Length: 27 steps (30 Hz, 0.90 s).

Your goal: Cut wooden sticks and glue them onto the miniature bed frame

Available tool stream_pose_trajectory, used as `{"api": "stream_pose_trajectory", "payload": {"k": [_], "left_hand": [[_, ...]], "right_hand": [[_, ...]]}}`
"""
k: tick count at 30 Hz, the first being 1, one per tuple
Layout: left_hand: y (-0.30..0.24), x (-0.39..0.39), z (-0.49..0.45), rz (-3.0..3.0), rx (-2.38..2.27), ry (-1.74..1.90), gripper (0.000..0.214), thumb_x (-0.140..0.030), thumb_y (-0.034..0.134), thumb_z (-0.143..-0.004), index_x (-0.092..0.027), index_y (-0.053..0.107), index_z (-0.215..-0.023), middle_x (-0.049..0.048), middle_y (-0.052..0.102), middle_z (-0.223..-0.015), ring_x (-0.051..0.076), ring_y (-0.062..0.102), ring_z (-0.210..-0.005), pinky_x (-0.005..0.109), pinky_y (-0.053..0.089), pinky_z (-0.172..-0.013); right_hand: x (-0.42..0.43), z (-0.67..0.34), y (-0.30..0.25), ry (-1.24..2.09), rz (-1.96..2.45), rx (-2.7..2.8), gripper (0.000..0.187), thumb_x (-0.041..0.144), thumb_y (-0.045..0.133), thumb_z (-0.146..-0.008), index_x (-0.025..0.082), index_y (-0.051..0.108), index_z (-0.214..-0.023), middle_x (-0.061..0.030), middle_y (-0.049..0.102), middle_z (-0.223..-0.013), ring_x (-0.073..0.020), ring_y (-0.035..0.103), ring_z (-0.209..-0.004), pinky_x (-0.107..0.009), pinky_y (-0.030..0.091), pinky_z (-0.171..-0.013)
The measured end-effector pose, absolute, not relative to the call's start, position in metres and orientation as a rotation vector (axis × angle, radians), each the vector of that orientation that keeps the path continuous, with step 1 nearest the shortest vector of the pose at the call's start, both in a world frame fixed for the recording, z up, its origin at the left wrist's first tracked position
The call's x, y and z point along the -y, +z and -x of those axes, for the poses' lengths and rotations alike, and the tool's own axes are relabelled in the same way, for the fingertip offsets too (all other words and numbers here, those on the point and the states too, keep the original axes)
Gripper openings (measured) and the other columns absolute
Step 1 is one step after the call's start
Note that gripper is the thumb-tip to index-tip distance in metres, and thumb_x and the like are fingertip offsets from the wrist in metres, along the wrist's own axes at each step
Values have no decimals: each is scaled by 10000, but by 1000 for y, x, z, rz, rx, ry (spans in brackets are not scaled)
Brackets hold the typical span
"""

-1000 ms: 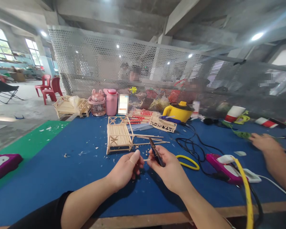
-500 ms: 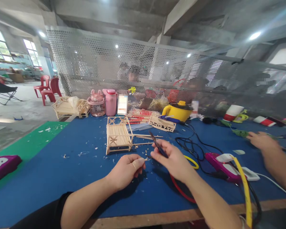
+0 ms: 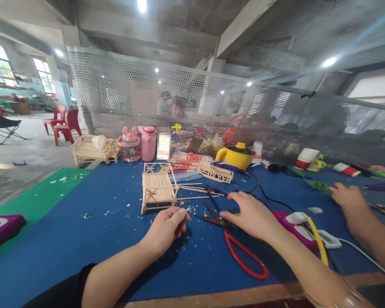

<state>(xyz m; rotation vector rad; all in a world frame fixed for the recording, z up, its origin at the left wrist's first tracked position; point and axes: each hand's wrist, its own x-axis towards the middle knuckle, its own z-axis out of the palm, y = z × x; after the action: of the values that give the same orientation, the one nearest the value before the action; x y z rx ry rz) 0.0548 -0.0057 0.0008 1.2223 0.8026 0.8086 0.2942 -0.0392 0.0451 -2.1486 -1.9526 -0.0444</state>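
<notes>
My left hand (image 3: 167, 231) is closed in a pinch on a short thin wooden stick (image 3: 189, 208), its tip sticking out past the fingers. My right hand (image 3: 255, 214) has its fingers apart, over the pivot of a pair of scissors (image 3: 246, 259) with red handles. The scissors lie with blades spread toward the left hand. Just beyond them rests a slim dark tool (image 3: 212, 197), partly hidden; its exact kind is unclear. A small bed-like frame of wooden sticks (image 3: 160, 190) stands beyond my left hand, with loose sticks (image 3: 199, 197) beside it.
Wood scraps litter the blue tabletop (image 3: 109, 244). Behind are a pink flask (image 3: 148, 143), a yellow pot (image 3: 239, 157) and another stick model (image 3: 215, 170). At right lie a purple power strip (image 3: 284, 218), cables and another person's hand (image 3: 348, 196). A perforated screen (image 3: 122, 94) stands behind.
My right hand has put down the slim dark tool, opened and moved right, over the scissors, which now show more fully. My left hand still pinches the stick.
</notes>
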Motion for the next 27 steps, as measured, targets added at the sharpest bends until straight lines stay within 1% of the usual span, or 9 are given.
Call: {"api": "stream_pose_trajectory", "payload": {"k": [3,8,10,13,16,19,22,24,27], "left_hand": [[0,5,-56,-1204,-785,854,390,-536,520,-733,-150,548,-687,-50,462,-515,62,358,-429,204,244,-454],[-1,5,-57,-1215,-765,866,397,-539,517,-741,-146,548,-694,-50,458,-515,61,350,-426,206,245,-455],[-1,6,-57,-1216,-763,867,406,-551,523,-730,-147,551,-696,-49,457,-515,64,353,-429,208,247,-456],[1,6,-57,-1218,-761,872,419,-563,533,-719,-145,561,-706,-48,458,-520,69,359,-443,210,249,-461],[3,9,-56,-1217,-753,913,422,-562,537,-724,-142,573,-726,-47,456,-529,73,356,-460,211,247,-466],[6,11,-55,-1244,-734,989,411,-549,547,-731,-140,587,-736,-50,446,-524,80,361,-478,216,260,-480],[7,12,-53,-1296,-711,1055,388,-521,542,-759,-138,600,-749,-48,442,-527,83,374,-493,218,281,-498],[7,12,-51,-1293,-700,1081,381,-515,531,-772,-141,598,-743,-43,452,-534,86,381,-499,219,294,-506],[8,12,-48,-1265,-691,1099,383,-522,524,-773,-149,581,-703,-38,462,-532,89,383,-500,221,305,-513]], "right_hand": [[78,-302,37,115,2221,2024,660,524,615,-671,176,544,-1227,-166,556,-1254,-359,533,-1105,-456,422,-881],[105,-313,21,130,2172,2052,566,398,539,-749,172,511,-1268,-121,536,-1294,-303,506,-1161,-418,395,-956],[110,-311,20,86,2183,2040,554,300,529,-726,176,514,-1265,-119,616,-1178,-301,567,-1062,-403,433,-890],[117,-306,24,132,2242,1952,650,170,510,-633,237,500,-1279,-79,686,-863,-275,622,-808,-359,466,-704],[126,-295,29,694,2057,1716,680,189,505,-621,295,459,-1291,-27,620,-722,-196,575,-612,-285,437,-546],[134,-274,30,1246,1556,1313,584,265,539,-614,288,529,-1197,-20,559,-715,-170,554,-626,-314,480,-648],[134,-247,28,1476,1109,1072,394,262,588,-555,272,640,-945,11,482,-653,-129,514,-595,-394,439,-861],[127,-232,25,1504,1045,1046,364,310,615,-595,258,634,-955,50,417,-570,-95,450,-499,-418,428,-880],[111,-221,24,1237,1336,1198,402,395,608,-698,208,588,-1053,64,428,-516,-107,439,-463,-383,472,-780]]}}
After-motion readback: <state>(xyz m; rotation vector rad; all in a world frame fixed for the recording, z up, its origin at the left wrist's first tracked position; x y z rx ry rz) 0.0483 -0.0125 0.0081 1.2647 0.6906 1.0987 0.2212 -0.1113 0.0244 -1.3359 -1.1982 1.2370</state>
